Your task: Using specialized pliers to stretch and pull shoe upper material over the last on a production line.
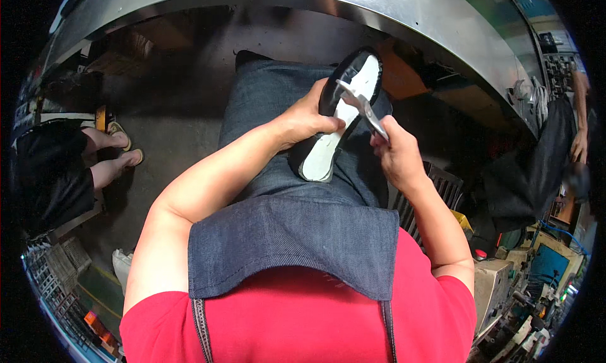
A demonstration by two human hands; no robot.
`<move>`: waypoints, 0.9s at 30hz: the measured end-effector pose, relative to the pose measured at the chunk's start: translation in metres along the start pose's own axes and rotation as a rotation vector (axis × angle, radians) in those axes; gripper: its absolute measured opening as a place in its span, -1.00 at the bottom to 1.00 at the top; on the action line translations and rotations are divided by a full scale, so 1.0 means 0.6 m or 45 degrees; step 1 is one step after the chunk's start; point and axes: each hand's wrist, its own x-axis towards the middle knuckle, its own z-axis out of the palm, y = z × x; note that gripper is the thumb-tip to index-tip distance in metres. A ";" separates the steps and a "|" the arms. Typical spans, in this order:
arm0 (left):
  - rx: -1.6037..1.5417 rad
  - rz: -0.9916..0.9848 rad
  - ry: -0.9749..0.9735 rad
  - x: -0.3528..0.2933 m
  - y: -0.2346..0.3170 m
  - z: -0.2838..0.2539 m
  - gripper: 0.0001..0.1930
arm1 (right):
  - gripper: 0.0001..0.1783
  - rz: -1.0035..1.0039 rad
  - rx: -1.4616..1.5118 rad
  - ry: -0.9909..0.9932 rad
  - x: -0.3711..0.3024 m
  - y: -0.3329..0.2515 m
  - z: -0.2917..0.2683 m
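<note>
A blue denim apron [297, 237] covers the seated person's lap and folds over a red short-sleeved shirt [303, 325]. A curved, shiny metal table edge [353, 10] arcs across the top. To the left, another person's bare feet in tan sandals [123, 150] rest on the dark concrete floor [170, 129]. Grey plastic crates [60, 262] sit at lower left. At right, a person in dark clothing [543, 167] stands beside cluttered machinery [524, 281], with a black slatted chair [442, 186] nearby.
</note>
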 end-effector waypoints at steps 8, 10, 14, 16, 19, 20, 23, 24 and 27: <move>0.033 0.017 0.060 -0.005 -0.001 0.003 -0.11 | -0.80 0.063 0.104 0.024 -0.006 0.000 0.005; 0.018 0.065 0.087 -0.002 -0.004 0.009 -0.11 | -0.85 -0.034 -0.129 0.034 0.010 0.025 0.016; 0.071 0.139 0.095 0.008 -0.006 -0.005 -0.10 | -0.91 0.180 -0.201 -0.055 0.011 -0.005 -0.019; 0.101 0.128 0.064 0.006 0.001 0.002 -0.09 | -0.92 0.097 -0.149 0.075 0.007 0.014 0.005; 0.127 0.082 0.074 0.020 0.001 0.001 -0.01 | -0.90 -0.026 -0.219 0.082 0.022 0.050 0.015; 0.245 0.078 0.114 0.019 -0.004 -0.008 0.03 | -0.89 -0.074 -0.244 0.081 0.020 0.046 0.015; 0.153 0.154 0.125 0.008 -0.018 -0.002 -0.01 | -0.91 0.035 0.137 0.154 -0.029 0.028 0.002; 0.203 0.151 0.117 0.002 -0.010 0.001 -0.02 | -0.93 0.118 0.295 0.192 -0.050 0.021 -0.004; 0.393 0.277 0.078 -0.003 0.013 0.020 -0.03 | -0.92 0.136 0.514 0.427 -0.119 0.029 -0.016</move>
